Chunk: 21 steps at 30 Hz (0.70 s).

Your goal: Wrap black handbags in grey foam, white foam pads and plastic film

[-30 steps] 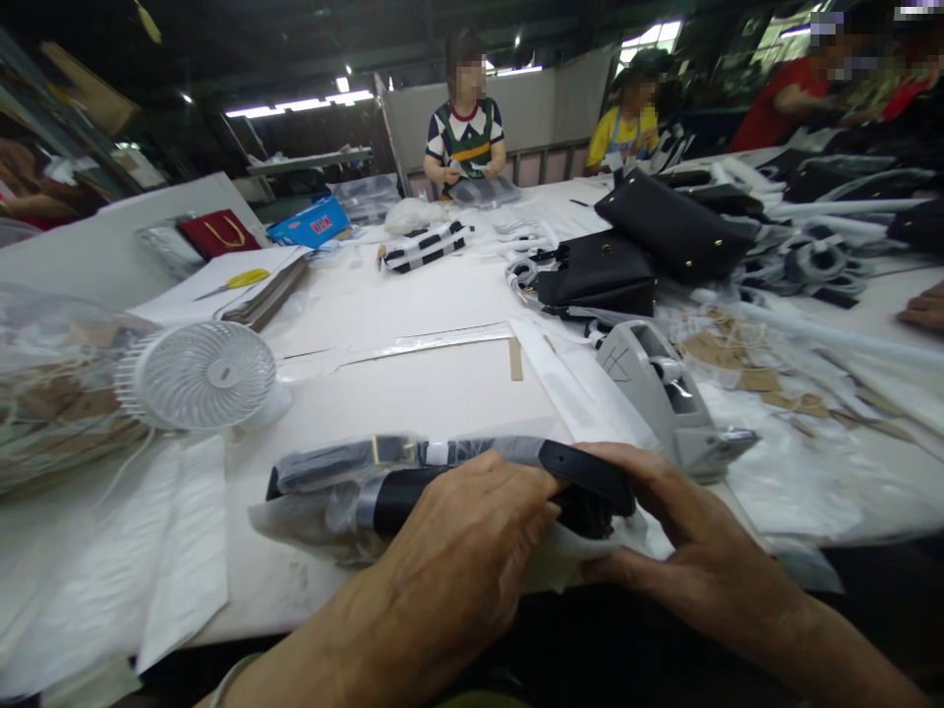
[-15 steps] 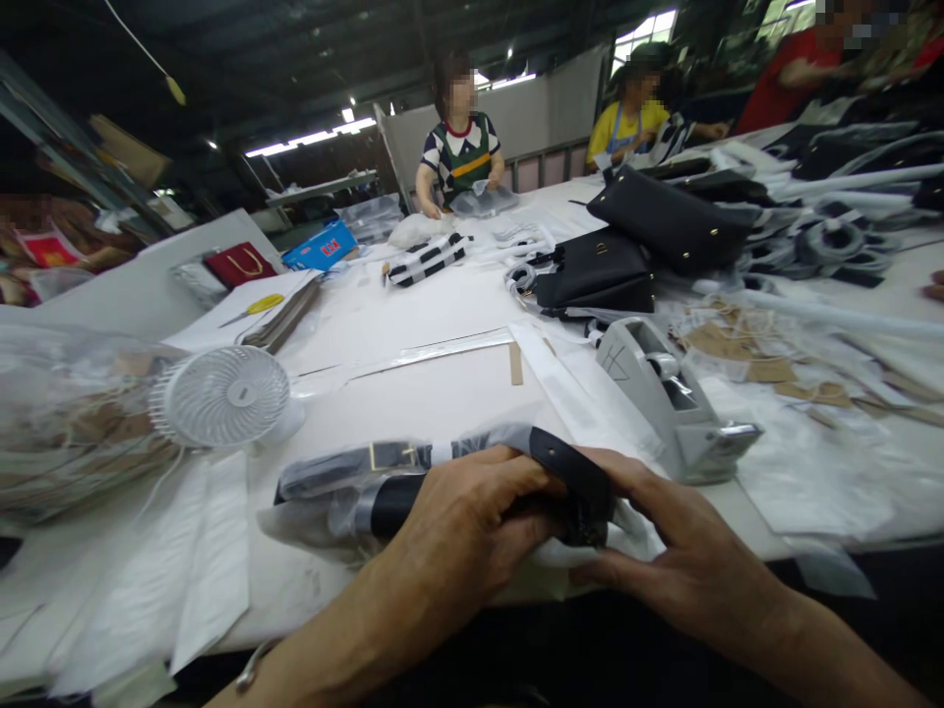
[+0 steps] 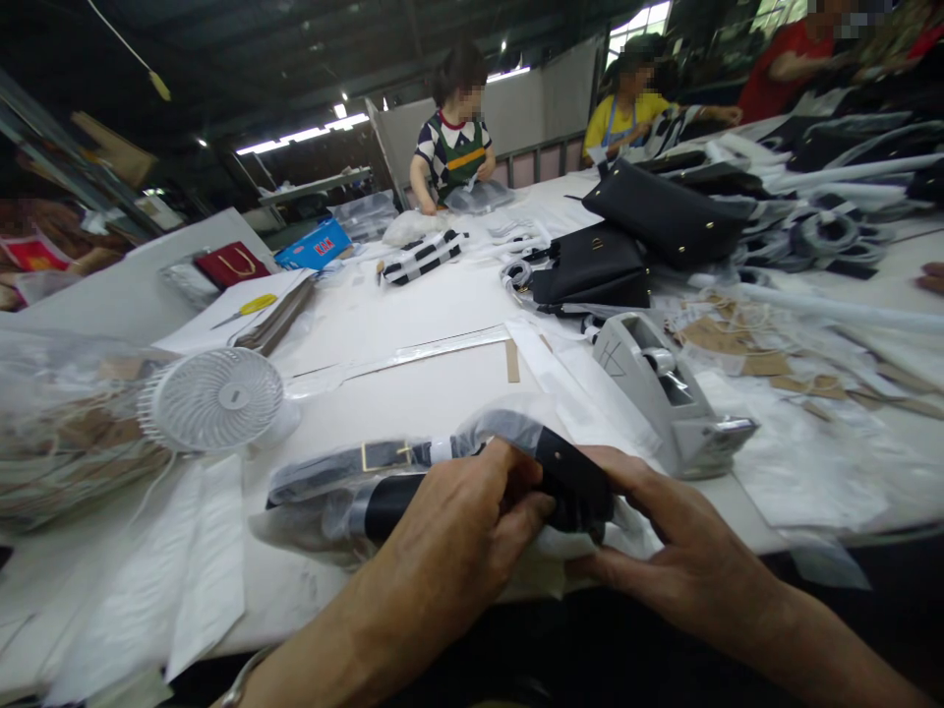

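Observation:
A black leather strap (image 3: 575,477) lies partly in clear plastic wrap at the table's front edge. Its gold buckle (image 3: 367,457) shows through the wrap on the left, beside a white band. My left hand (image 3: 461,511) is closed, thumb and forefinger pinching at the strap's wrapped middle; what exactly lies between the fingertips is hidden. Around the strap's bent right end curls my right hand (image 3: 675,526), thumb below and fingers above. Under my left hand, a black roll-shaped part (image 3: 390,506) with a grey band also sits inside plastic.
A grey tape dispenser (image 3: 664,393) stands just right of my hands. To the left are a white fan (image 3: 213,398) and a plastic bag of tags (image 3: 66,433). Black handbags (image 3: 594,265) are piled back right. Yellow scissors (image 3: 255,305) lie on papers; co-workers sit across the table.
My left fingertips have drawn up and closed into a pinch at the strap, whose right end has turned slightly. The view has shifted a little.

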Available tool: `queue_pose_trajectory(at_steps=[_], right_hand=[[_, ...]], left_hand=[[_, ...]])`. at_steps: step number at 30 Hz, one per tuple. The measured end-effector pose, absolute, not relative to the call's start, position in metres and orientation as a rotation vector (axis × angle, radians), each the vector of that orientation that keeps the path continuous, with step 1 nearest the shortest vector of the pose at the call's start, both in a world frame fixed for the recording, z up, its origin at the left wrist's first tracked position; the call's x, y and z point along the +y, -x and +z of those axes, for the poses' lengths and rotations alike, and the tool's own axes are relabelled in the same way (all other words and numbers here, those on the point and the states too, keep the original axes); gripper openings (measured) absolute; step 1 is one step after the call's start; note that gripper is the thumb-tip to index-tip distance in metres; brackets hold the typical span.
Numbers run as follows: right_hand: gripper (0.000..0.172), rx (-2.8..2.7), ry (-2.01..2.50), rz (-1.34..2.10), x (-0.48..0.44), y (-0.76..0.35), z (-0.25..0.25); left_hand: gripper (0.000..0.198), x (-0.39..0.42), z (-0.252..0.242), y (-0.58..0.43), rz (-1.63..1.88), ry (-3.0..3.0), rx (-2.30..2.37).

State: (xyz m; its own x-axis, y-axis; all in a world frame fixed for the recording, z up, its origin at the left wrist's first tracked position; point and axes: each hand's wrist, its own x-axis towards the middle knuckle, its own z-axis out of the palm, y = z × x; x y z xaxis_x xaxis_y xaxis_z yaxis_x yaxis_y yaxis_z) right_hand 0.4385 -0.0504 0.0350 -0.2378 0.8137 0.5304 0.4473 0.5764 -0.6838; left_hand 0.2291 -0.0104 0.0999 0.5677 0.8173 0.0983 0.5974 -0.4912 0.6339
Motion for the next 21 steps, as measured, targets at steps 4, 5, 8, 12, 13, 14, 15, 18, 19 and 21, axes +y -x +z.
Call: queue_pose_trajectory(at_steps=[4,5,8,12,13,14,15,18,19,21], right_hand=[[0.067,-1.877,1.012,0.490,-0.050,-0.438,0.035],[0.068,-1.880,1.011,0.490,-0.050,-0.438,0.035],[0.066,-1.900,0.989,0.487,-0.050,-0.438,0.035],[0.066,-1.898,0.988,0.489,-0.051,-0.439,0.033],[0.066,-1.895,1.000,0.491,-0.051,-0.439,0.032],[0.066,-1.894,1.010,0.494,-0.051,-0.439,0.032],[0.065,-1.897,1.017,0.500,-0.052,-0.439,0.031],[0.062,-1.916,1.005,0.515,-0.052,-0.439,0.030],[0.062,-1.919,0.997,0.513,-0.052,-0.439,0.029],[0.063,-1.919,0.986,0.509,-0.051,-0.440,0.029]], left_hand=[[0.006,-0.010,0.093,-0.231,0.568,-2.345,1.094],[0.010,-0.009,0.092,-0.231,0.584,-2.347,1.041],[0.022,-0.009,0.093,-0.228,0.626,-2.331,0.897],[0.019,-0.013,0.099,-0.219,0.619,-2.397,0.784],[0.019,-0.014,0.100,-0.217,0.603,-2.428,0.749],[0.021,-0.016,0.101,-0.214,0.588,-2.472,0.716],[0.026,-0.017,0.101,-0.211,0.584,-2.529,0.684],[0.041,-0.017,0.099,-0.204,0.586,-2.737,0.593],[0.041,-0.016,0.098,-0.202,0.572,-2.794,0.559],[0.040,-0.012,0.098,-0.202,0.470,-2.874,0.492]])
